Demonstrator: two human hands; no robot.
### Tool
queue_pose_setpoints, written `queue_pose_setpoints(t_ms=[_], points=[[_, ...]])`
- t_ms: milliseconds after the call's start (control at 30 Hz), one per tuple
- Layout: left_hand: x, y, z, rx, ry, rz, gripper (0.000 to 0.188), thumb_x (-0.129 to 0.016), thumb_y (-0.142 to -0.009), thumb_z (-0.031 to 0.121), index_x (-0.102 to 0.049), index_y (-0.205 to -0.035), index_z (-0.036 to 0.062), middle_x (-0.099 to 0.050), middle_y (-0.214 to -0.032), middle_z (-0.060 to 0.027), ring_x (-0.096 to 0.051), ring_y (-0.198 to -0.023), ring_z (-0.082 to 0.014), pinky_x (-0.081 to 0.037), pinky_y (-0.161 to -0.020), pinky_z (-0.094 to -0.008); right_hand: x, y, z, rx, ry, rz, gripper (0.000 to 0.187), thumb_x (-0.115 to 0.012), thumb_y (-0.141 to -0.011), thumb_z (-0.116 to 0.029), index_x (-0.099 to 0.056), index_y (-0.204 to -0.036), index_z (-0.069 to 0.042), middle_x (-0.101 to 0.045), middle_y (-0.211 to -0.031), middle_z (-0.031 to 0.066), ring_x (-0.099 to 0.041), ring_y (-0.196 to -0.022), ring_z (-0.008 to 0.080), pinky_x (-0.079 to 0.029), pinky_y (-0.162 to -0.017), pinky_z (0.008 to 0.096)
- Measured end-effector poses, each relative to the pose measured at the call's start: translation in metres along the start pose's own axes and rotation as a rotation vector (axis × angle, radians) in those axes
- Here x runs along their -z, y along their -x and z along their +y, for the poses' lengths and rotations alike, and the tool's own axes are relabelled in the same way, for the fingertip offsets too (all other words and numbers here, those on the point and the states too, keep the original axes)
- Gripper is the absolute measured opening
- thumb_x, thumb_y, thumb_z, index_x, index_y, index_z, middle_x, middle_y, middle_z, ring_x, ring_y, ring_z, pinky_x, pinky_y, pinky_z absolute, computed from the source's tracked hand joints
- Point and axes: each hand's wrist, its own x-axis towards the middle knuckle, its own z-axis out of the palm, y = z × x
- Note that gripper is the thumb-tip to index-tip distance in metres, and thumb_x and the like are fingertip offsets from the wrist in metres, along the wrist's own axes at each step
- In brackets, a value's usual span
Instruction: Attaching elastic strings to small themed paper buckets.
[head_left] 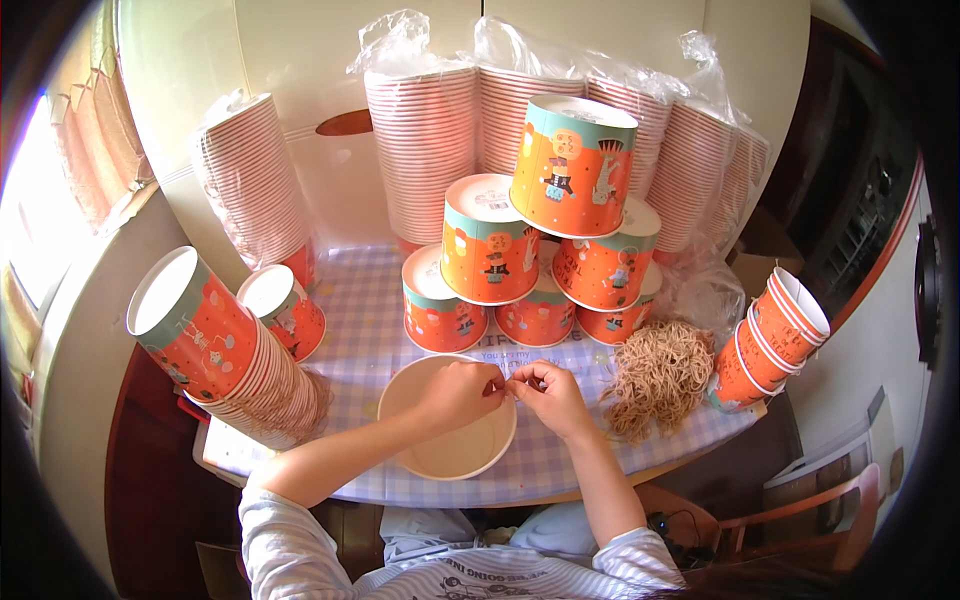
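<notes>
An open paper tub [448,455], pale inside, stands upright at the table's near edge. Over its right rim my left hand [466,388] is closed in a pinch, fingertips almost meeting those of my right hand [552,396]. The right hand pinches too, thumb against forefinger. Whatever lies between the fingertips is too small to make out. To the right of my right hand sits a tangled heap of thin tan cords [658,385].
Upside-down orange and green paper tubs [490,245] form a pyramid behind my hands. Nested tubs [215,330] lean at the left; several more [768,345] stand at the right. Tall bagged stacks of tubs [422,150] line the back of the checked tablecloth [355,335].
</notes>
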Motion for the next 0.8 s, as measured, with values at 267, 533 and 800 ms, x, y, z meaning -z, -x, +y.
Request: queue_pose_setpoints(t_ms=[267, 533, 800], points=[[0.005, 0.004, 0.001, -0.032, 0.126, 0.162, 0.01, -0.062, -0.07, 0.011, -0.062, -0.078, 0.0041, -0.064, -0.068, -0.0098, -0.063, -0.062, -0.0209, -0.05, -0.058, -0.0316, 0.002, 0.001, -0.004, -0.045, 0.051, -0.014, 0.01, -0.064, -0.075, -0.009, -0.062, -0.08, -0.001, -0.054, -0.071, -0.0018, -0.04, -0.058, 0.004, -0.036, -0.052, 0.0198], [0.005, 0.001, 0.004, -0.036, 0.305, 0.129, 0.009, -0.06, -0.072, 0.004, -0.062, -0.079, -0.001, -0.064, -0.07, -0.0117, -0.064, -0.065, -0.0173, -0.051, -0.061, -0.0272, 0.001, 0.004, -0.004, -0.043, -0.034, -0.01, 0.009, -0.061, -0.077, -0.007, -0.06, -0.084, -0.001, -0.057, -0.075, -0.0018, -0.044, -0.062, 0.0033, -0.039, -0.058, 0.0182], [0.002, -0.003, -0.006, 0.094, 0.507, 0.0, 0.013, -0.062, -0.071, 0.008, -0.062, -0.081, -0.0012, -0.065, -0.074, -0.0095, -0.062, -0.069, -0.0144, -0.05, -0.065, -0.0269, 0.0, 0.005, -0.001, -0.056, -0.084, -0.009, 0.007, -0.061, -0.078, -0.005, -0.059, -0.084, -0.002, -0.056, -0.074, -0.0029, -0.044, -0.062, 0.0019, -0.038, -0.056, 0.017]])
